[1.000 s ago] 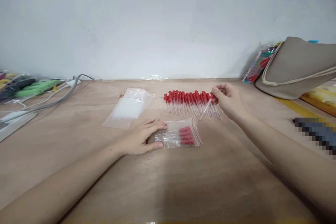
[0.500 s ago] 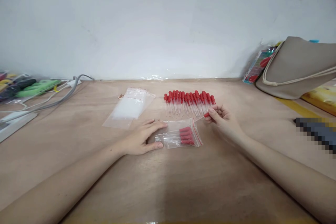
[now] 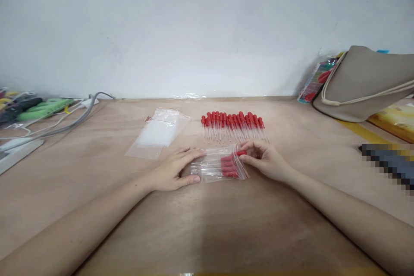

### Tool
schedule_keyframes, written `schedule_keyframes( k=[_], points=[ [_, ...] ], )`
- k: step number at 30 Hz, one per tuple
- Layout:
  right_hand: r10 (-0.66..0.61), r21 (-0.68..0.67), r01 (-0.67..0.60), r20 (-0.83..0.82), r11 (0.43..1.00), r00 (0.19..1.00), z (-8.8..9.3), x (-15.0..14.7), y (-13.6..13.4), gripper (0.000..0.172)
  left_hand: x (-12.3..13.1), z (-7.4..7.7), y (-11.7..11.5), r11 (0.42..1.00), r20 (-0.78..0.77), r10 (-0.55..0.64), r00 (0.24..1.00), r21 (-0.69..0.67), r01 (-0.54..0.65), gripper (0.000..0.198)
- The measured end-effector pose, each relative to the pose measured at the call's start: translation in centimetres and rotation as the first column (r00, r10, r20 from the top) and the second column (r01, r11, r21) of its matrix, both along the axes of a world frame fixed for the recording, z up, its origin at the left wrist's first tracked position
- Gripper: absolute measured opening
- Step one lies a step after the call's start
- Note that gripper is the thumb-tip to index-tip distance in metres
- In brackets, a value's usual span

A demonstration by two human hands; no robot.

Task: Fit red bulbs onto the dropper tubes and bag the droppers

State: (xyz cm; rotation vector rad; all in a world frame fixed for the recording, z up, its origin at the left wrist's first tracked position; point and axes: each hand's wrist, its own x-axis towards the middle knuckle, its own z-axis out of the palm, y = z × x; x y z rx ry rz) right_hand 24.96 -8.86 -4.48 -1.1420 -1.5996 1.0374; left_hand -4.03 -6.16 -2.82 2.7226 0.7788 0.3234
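Note:
A clear zip bag [image 3: 210, 174] lies flat on the table with several red-capped droppers [image 3: 229, 167] inside, caps toward its mouth on the right. My left hand [image 3: 176, 170] rests with fingers spread on the table, its fingertips at the bag's closed left end. At the bag's mouth, my right hand [image 3: 263, 159] pinches the red end of another dropper [image 3: 239, 153], whose clear stem is inside the bag. Behind the bag, a row of several red-capped droppers [image 3: 233, 120] lies side by side, caps toward the wall.
Flat clear bags [image 3: 158, 131] lie stacked behind my left hand. Grey and white cables [image 3: 76, 123] and green items [image 3: 45, 108] are at far left. To the right are a grey-brown bag [image 3: 365, 82], a yellow package [image 3: 394, 123] and a blurred dark object [image 3: 384, 164].
My right hand has moved left and slightly toward me, carrying the dropper from outside the mouth further into the bag. My left hand has stayed in place.

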Motion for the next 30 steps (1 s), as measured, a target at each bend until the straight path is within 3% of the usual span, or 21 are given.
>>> schedule_keyframes(
  k=[5, 11, 18, 24, 26, 30],
  points=[
    [0.000, 0.072, -0.017, 0.227, 0.997, 0.974, -0.2, -0.3, 1.0, 0.021, 0.0, 0.0, 0.0, 1.000, 0.003, -0.004, 1.000, 0.004, 0.004, 0.061],
    [0.103, 0.076, -0.124, 0.243, 0.989, 0.965, -0.6, -0.1, 2.1, 0.023, 0.0, -0.2, 0.0, 1.000, 0.003, -0.001, 1.000, 0.014, 0.001, 0.060],
    [-0.137, 0.098, 0.114, 0.279, 0.989, 0.950, -1.2, -0.6, 2.4, 0.017, 0.1, 0.1, 0.0, 1.000, 0.014, -0.001, 1.000, 0.010, 0.001, 0.060],
    [0.044, 0.231, -0.136, 0.365, 0.963, 0.930, -0.7, -0.9, 1.9, 0.019, 0.1, 0.0, -0.1, 1.000, 0.023, -0.007, 1.000, 0.004, 0.007, 0.060],
    [0.072, 0.208, -0.156, 0.363, 0.966, 0.929, -0.1, -0.8, 1.6, 0.021, 0.1, -0.1, 0.0, 1.000, 0.021, -0.009, 1.000, 0.002, 0.009, 0.059],
    [0.085, 0.011, -0.092, 0.294, 0.996, 0.952, 1.3, -0.9, 0.8, 0.034, 0.1, 0.0, 0.0, 1.000, 0.002, -0.009, 1.000, -0.008, 0.009, 0.057]
  ],
)
